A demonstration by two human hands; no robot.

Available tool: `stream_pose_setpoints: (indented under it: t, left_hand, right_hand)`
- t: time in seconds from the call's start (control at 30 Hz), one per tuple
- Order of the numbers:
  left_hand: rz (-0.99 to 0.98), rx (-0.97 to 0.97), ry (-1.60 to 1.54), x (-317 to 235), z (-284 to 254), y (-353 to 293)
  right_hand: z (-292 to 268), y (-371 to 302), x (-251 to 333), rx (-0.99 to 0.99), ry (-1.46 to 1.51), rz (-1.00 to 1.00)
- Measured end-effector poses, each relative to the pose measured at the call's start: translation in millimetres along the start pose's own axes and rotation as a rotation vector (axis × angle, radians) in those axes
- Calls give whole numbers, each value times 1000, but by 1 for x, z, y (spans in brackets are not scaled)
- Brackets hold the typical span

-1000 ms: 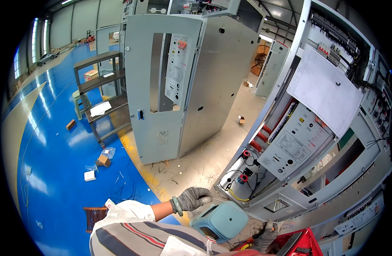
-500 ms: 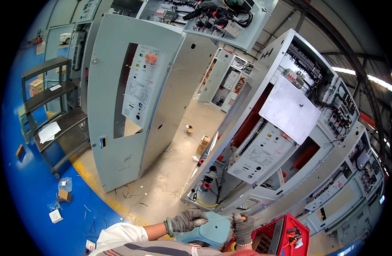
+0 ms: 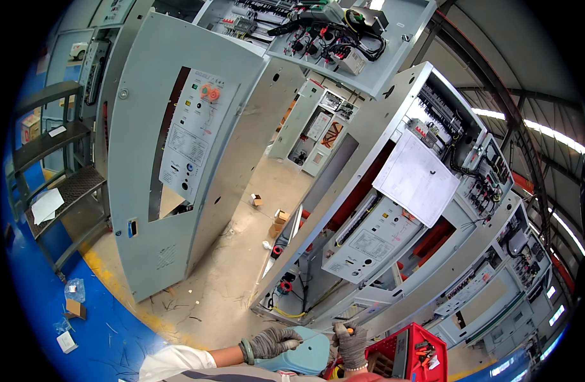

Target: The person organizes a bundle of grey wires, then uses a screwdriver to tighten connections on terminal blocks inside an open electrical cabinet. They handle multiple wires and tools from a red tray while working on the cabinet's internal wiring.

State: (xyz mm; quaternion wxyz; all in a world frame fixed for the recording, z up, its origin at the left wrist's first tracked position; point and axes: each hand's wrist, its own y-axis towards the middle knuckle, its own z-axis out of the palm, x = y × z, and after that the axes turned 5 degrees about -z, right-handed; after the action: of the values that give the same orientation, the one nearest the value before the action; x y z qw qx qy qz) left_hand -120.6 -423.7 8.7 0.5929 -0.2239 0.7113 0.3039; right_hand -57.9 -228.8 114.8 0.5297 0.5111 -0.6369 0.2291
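My left hand (image 3: 273, 342), in a grey knit glove, is closed on one end of a thin pale wire (image 3: 313, 335). The wire runs across above a light blue plastic stool (image 3: 308, 358) toward my right hand (image 3: 351, 347), which is gloved too and closed. From the top of the right fist pokes a small orange end (image 3: 350, 330), like a tool's handle; the rest of it is hidden by the fingers. Just right of that hand stands a red crate (image 3: 425, 334), with several orange-handled tools (image 3: 424, 351) in it.
A grey cabinet door (image 3: 158, 254) stands open at the left. On the right is an open electrical cabinet (image 3: 343, 191) with a white paper sheet (image 3: 416, 178) on it. Small boxes (image 3: 276, 223) and wire scraps lie on the floor. A dark step ladder (image 3: 69, 184) stands far left.
The whole view has shifted, so the cabinets sit lower and further left. Both hands remain closed over the stool, with the wire still stretched between them.
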Motion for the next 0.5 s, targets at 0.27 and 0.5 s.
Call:
stream_pose_setpoints:
  t: [0.27, 0.5]
  left_hand:
    - [-13, 105, 98, -4, 14, 27]
    - [-36, 132, 74, 9, 3, 37]
  right_hand:
    - [-34, 12, -24, -46, -2, 91]
    - [-11, 19, -21, -108, 43, -4]
